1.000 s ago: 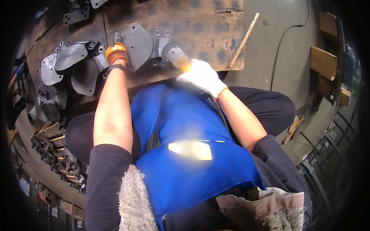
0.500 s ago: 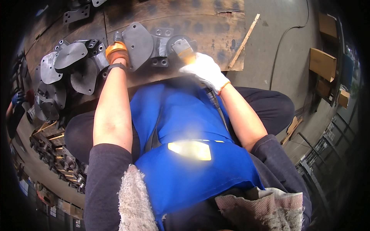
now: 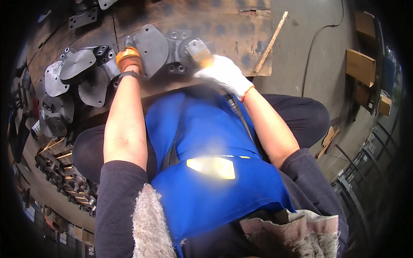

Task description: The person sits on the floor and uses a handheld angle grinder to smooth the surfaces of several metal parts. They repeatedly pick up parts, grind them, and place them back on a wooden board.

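My left hand (image 3: pixel 128 59), in an orange and grey work glove, is closed on the left edge of a dark metal bracket (image 3: pixel 151 51) that has a rounded plate and drilled flanges. In a white knit glove, my right hand (image 3: pixel 224 74) grips an angle grinder (image 3: pixel 198 50). The grinder's disc end lies over the right part of the bracket; whether it touches the metal I cannot tell. A cord (image 3: pixel 235 107) runs from the tool down over my blue apron (image 3: pixel 206 124).
Several similar metal brackets (image 3: pixel 78 65) are piled left of my left hand, and another (image 3: pixel 84 19) lies farther back. A wooden strip (image 3: pixel 271 43) rests at the board's (image 3: pixel 223 17) right edge. Cardboard boxes (image 3: pixel 360 68) stand at far right. More metal parts (image 3: pixel 71 180) sit at lower left.
My right hand and the grinder have shifted slightly left, farther over the bracket. My left hand keeps its hold on the bracket's edge.
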{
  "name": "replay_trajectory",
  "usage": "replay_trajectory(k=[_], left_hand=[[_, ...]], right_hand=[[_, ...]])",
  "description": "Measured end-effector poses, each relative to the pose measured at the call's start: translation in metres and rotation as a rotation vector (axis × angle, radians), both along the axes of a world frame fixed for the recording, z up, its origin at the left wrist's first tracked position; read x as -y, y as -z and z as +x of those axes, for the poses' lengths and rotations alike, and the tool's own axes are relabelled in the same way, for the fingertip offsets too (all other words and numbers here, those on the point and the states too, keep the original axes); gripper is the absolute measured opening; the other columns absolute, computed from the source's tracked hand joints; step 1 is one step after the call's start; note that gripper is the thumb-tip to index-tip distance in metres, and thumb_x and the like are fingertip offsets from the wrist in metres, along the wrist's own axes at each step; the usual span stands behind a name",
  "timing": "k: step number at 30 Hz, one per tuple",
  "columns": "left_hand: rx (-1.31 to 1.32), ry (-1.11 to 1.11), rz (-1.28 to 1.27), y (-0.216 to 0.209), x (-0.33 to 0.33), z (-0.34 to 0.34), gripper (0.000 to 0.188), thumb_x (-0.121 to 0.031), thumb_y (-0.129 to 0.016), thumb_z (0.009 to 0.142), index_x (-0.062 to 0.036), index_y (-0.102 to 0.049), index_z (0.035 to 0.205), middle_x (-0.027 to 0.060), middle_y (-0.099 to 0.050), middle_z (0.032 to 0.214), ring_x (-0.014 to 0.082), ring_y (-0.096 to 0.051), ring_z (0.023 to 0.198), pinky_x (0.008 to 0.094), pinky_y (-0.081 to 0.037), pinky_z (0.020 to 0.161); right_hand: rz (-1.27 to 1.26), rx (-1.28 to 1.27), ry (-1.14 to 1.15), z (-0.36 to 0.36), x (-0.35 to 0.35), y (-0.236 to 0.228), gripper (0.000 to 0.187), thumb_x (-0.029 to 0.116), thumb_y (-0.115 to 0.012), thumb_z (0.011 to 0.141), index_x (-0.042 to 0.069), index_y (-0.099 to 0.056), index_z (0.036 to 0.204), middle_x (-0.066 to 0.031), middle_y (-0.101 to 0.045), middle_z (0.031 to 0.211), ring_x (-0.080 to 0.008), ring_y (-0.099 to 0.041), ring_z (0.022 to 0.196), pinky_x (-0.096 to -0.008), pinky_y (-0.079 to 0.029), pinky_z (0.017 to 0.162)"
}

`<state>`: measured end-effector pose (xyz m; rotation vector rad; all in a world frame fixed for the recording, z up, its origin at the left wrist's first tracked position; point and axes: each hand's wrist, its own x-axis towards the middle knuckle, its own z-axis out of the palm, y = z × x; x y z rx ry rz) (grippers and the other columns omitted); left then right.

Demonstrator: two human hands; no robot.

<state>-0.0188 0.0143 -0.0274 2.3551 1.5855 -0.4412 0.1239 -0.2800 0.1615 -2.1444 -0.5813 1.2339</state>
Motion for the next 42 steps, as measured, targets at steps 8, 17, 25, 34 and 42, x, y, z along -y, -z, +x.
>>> replay_trajectory(k=[8,17,25,34,42], left_hand=[[0.055,-0.012,-0.022,0.024,-0.003,-0.003,0.058,-0.053,-0.028,0.102,-0.0105,-0.059,0.126,0.0179,-0.068,0.113,0.0343,-0.065,0.107,0.0435,-0.052,0.087],[0.131,-0.126,-0.086,0.037,-0.012,-0.007,0.051,-0.048,-0.031,0.103,-0.0130,-0.054,0.132,0.0164,-0.067,0.115,0.0316,-0.065,0.107,0.0422,-0.053,0.085],[-0.028,0.139,0.020,0.028,-0.004,-0.001,0.040,-0.035,-0.036,0.103,-0.0140,-0.059,0.127,0.0133,-0.069,0.111,0.0296,-0.067,0.103,0.0412,-0.053,0.085],[-0.088,0.258,0.064,0.040,-0.008,-0.005,0.072,-0.064,-0.036,0.095,-0.0017,-0.070,0.107,0.0142,-0.070,0.110,0.0357,-0.065,0.105,0.0434,-0.051,0.087],[-0.156,0.355,0.199,0.069,-0.036,-0.023,0.036,-0.031,-0.045,0.100,-0.0210,-0.050,0.134,0.0077,-0.068,0.114,0.0245,-0.067,0.103,0.0382,-0.054,0.083]], right_hand=[[-0.193,-0.069,0.139,0.015,0.003,-0.011,0.034,0.035,-0.076,0.076,0.003,-0.066,0.074,-0.0072,-0.062,0.060,-0.0164,-0.060,0.052,-0.0309,-0.048,0.051],[-0.009,0.015,0.020,-0.002,0.010,0.007,0.039,0.036,-0.077,0.075,0.001,-0.064,0.082,-0.0092,-0.064,0.064,-0.0182,-0.059,0.051,-0.0307,-0.048,0.053],[0.024,-0.004,0.016,0.000,0.019,0.013,0.039,0.035,-0.078,0.074,0.000,-0.063,0.083,-0.0102,-0.064,0.066,-0.0205,-0.061,0.059,-0.0329,-0.049,0.058],[-0.132,0.043,0.001,0.000,0.031,0.005,0.044,0.042,-0.075,0.072,0.000,-0.066,0.083,-0.0164,-0.067,0.076,-0.0288,-0.066,0.072,-0.0380,-0.052,0.068],[0.072,-0.221,0.394,0.035,0.058,-0.083,0.027,0.027,-0.071,0.081,0.002,-0.069,0.091,-0.0024,-0.065,0.073,-0.0108,-0.059,0.061,-0.0258,-0.047,0.057]])
